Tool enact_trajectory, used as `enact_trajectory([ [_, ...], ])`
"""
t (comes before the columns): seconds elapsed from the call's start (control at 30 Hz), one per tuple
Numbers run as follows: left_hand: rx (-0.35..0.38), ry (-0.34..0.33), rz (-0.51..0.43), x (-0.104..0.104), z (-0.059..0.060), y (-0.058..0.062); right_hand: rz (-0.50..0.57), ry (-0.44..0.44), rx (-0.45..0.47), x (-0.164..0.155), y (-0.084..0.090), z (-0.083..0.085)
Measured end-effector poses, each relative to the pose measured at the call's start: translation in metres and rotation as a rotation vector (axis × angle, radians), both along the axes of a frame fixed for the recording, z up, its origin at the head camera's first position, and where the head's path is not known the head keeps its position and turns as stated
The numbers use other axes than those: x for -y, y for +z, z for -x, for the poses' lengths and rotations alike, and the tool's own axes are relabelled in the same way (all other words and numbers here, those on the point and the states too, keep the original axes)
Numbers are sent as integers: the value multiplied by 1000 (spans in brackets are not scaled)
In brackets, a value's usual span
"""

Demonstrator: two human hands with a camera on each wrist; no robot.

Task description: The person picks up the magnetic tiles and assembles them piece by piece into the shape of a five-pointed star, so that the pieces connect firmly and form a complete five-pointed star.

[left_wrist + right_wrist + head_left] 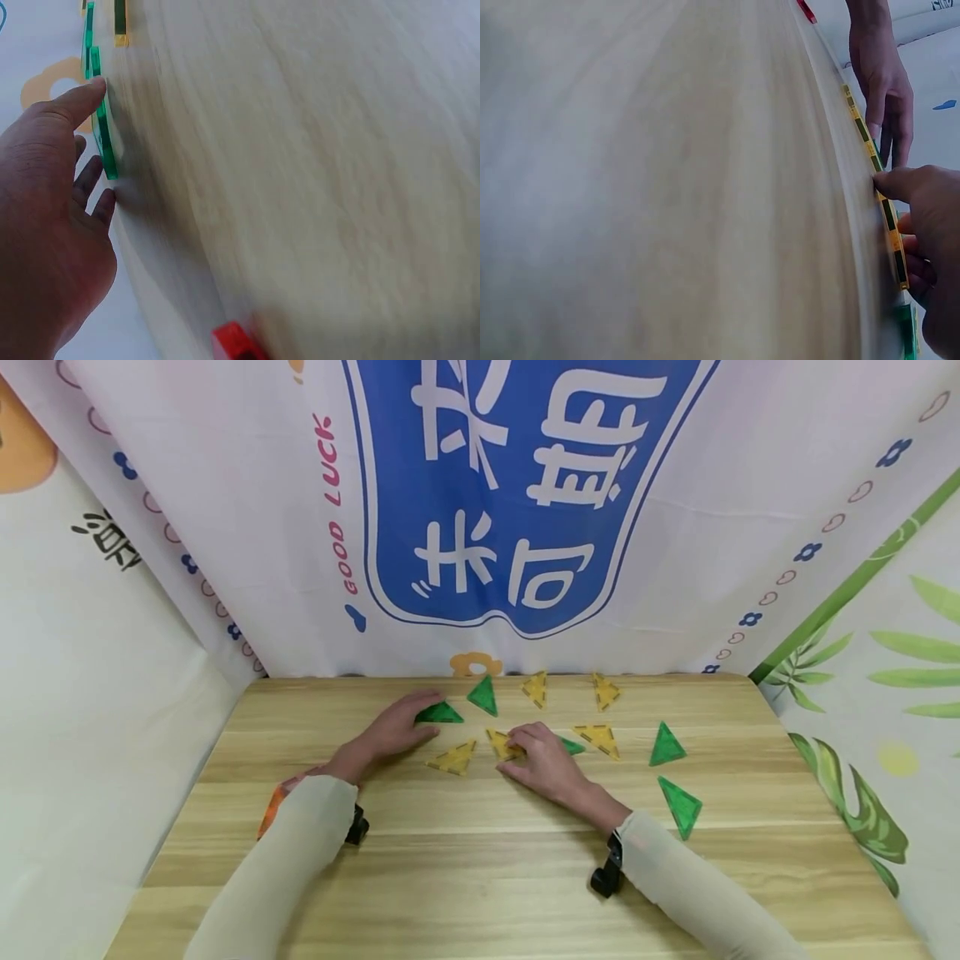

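Flat triangular tiles, green and yellow, lie on a wooden table (480, 877). My left hand (397, 731) rests on the table with straight fingers touching a green triangle (438, 714); the left wrist view shows its thumb (79, 101) against that green triangle's edge (103, 142). My right hand (540, 756) curls over a yellow triangle (501, 745), and in the right wrist view its thumb (896, 184) and bent fingers pinch that yellow triangle's edge (889, 221). A second green tile (572, 746) pokes out from under the right hand.
Loose tiles lie around: a yellow one (454, 758) between the hands, a green one (482, 695), yellow ones (536, 688) (604, 691) (598, 737), and green ones (665, 745) (681, 805) to the right. An orange tile (272, 810) sits under the left forearm. Printed cloth walls enclose the table.
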State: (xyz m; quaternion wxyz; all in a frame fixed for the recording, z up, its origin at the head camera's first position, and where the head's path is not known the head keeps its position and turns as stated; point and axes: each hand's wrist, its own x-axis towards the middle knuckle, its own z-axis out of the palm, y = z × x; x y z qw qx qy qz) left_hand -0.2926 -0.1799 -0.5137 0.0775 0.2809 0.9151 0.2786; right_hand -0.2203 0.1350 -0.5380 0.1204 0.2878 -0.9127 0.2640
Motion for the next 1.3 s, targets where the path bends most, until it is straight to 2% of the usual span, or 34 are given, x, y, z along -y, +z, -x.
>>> enact_trajectory([
  [0.33,-68,-8,44,-7,7,-2,51,-11,-10,1,-2,0],
  [0.6,-78,29,63,-6,2,4,70,-6,2,-1,1,-6],
  [0.73,-86,32,61,0,-1,5,60,39,-10,0,3,-13],
  [0.87,-101,40,48,10,-11,8,63,147,-41,3,6,-21],
  [0.97,-127,41,39,18,-22,15,74,238,-67,6,8,-27],
  [1.1,-165,9,40,25,-37,24,77,334,-90,11,10,-36],
  [1.3,-153,-38,21,30,-66,29,48,434,-79,17,9,-49],
])
